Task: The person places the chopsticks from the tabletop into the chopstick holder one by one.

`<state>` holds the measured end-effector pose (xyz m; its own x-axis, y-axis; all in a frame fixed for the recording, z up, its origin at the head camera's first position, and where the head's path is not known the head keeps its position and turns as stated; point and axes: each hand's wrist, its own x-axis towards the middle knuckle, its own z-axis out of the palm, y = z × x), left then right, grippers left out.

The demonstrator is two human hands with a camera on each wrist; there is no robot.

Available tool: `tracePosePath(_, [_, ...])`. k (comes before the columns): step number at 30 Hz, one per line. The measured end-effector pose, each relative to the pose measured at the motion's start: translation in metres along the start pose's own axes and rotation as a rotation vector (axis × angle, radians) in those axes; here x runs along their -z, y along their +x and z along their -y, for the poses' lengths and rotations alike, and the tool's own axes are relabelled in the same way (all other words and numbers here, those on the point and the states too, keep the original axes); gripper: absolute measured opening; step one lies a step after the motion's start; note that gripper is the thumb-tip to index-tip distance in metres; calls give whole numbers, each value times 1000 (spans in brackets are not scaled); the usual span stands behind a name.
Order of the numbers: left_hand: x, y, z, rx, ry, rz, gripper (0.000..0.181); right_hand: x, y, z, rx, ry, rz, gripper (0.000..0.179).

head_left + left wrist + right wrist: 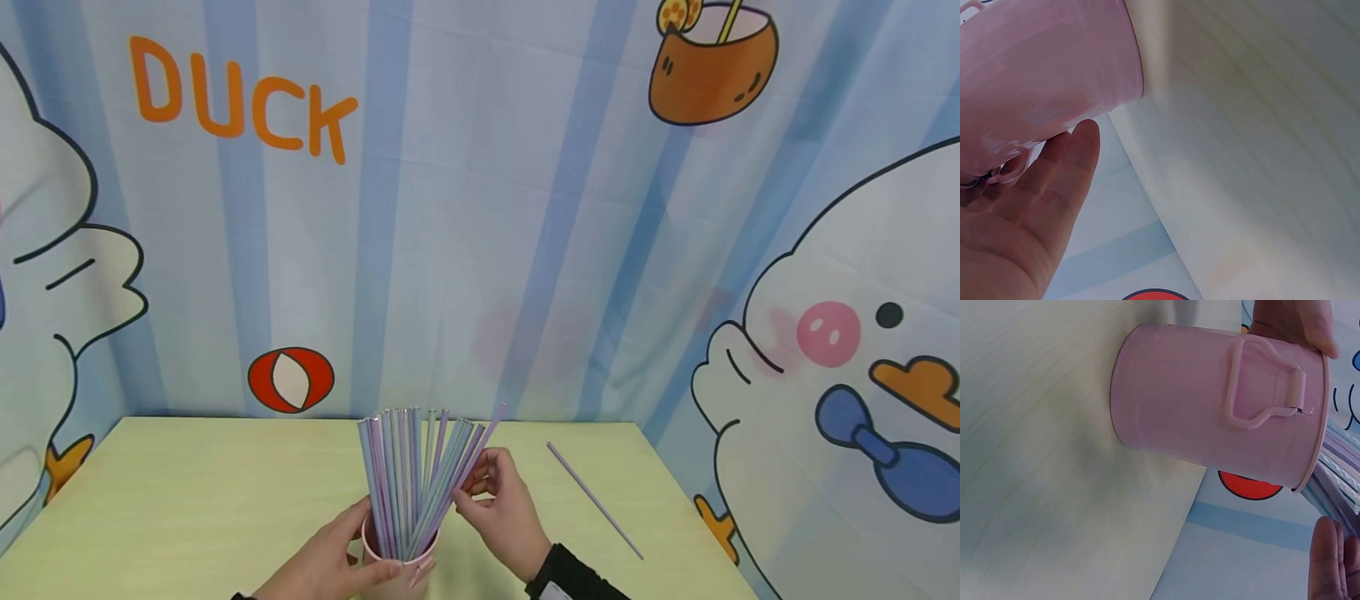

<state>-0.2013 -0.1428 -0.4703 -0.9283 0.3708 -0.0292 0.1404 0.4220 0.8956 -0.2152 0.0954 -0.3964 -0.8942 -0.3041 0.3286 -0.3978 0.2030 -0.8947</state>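
Observation:
A pink metal pail (1172, 394) with a small side handle (1233, 381) stands on the table, holding a bundle of straws (401, 475) in purple, light blue and silvery tones. My left hand (337, 554) grips the pail around its upper part, with thumb and fingers on either side of the rim. At the bundle's right edge, my right hand (506, 508) pinches a purple straw (495, 419) that leans to the right. In the left wrist view, fingers (1066, 181) lie along the pail's wall.
A single purple straw (596, 502) lies slantwise on the pale yellow table (225, 483), right of my right hand. Behind the table hangs a blue-striped curtain (465, 208) printed with white ducks and orange letters.

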Motion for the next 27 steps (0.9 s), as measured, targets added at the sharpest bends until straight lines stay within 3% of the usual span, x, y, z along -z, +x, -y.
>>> tracePosePath(8, [0, 0, -1, -1, 1, -2, 83, -4, -1, -16, 29, 15, 5, 40])
tracePosePath(14, [1, 0, 0, -2, -9, -2, 82, -6, 2, -41, -36, 27, 18, 43])
tracePosePath(27, [0, 0, 1, -2, -26, 1, 79, 5, -9, -54, -30, -71, 111, 44])
